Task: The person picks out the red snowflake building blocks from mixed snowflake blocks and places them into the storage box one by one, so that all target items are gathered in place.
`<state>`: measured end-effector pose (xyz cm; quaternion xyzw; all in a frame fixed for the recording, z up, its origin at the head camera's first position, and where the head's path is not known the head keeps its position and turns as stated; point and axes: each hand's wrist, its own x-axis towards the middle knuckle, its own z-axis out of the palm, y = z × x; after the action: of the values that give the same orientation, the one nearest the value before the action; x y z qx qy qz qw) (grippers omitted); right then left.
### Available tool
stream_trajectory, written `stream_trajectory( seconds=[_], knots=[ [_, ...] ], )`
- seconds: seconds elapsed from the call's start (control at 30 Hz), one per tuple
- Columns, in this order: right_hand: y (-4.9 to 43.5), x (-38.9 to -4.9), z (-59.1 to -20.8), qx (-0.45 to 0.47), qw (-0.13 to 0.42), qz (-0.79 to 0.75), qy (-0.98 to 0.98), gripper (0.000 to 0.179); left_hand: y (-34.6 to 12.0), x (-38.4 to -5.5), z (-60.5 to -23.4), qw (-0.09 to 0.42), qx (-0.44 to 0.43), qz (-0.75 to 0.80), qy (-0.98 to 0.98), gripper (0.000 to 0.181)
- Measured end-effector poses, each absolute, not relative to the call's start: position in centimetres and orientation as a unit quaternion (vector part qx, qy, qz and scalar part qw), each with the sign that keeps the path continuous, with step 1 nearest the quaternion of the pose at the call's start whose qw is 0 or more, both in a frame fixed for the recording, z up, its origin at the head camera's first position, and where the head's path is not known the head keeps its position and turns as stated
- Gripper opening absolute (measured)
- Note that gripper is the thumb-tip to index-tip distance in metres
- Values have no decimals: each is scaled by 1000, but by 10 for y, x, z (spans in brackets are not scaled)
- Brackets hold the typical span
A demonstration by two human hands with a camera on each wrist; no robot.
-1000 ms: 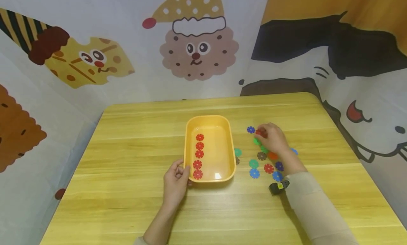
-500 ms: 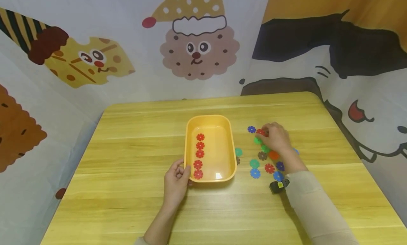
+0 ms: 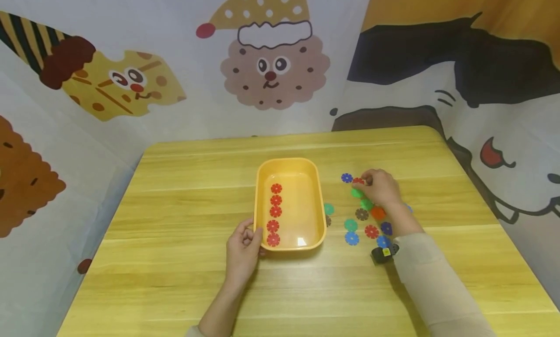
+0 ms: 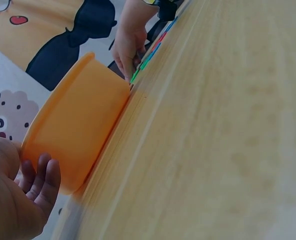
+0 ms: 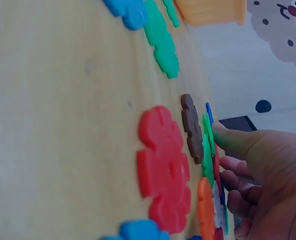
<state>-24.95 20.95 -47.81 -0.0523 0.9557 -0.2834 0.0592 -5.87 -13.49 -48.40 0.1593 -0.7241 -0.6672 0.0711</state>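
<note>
The right hand (image 3: 381,188) apparently pinches a red disc (image 3: 358,180) — the left hand (image 3: 242,253) grips the yellow tray (image 3: 302,205).

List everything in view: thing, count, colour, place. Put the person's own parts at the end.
Table: one, yellow wood-grain, below the hands.
Backdrop: count unclear, white with coloured cartoons, behind and beside the table.
Tray: one, orange-yellow, mid-table.
Tray discs: five, red, in a column along the tray's left side.
Loose discs: more than ten, some hidden; red, blue, green, brown, orange; right of the tray.
Black device: one, at the right wrist.
Sleeves: two, beige, on the arms.
Left hand: one, holding the tray's near-left corner.
Right hand: one, at the far loose discs.
</note>
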Motion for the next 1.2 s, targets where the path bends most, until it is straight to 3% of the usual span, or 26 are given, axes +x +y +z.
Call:
stream_trajectory(
  seconds=[0.37,0.57,0.83,1.2],
  knots=[
    [208,-250,-468,-44,137,-334,932,45,-134,-58,-480,66,165,-664,-727,35],
    [206,-248,-469,-64,127,-340,930,39,-132,-56,-472,62,169,-662,-728,33],
    [211,-248,-472,-116,108,-329,931,53,-128,-50,-449,70,150,-665,-729,32],
    [209,-246,-479,-144,89,-322,932,45,-135,-58,-482,69,157,-668,-724,35]
  ],
)
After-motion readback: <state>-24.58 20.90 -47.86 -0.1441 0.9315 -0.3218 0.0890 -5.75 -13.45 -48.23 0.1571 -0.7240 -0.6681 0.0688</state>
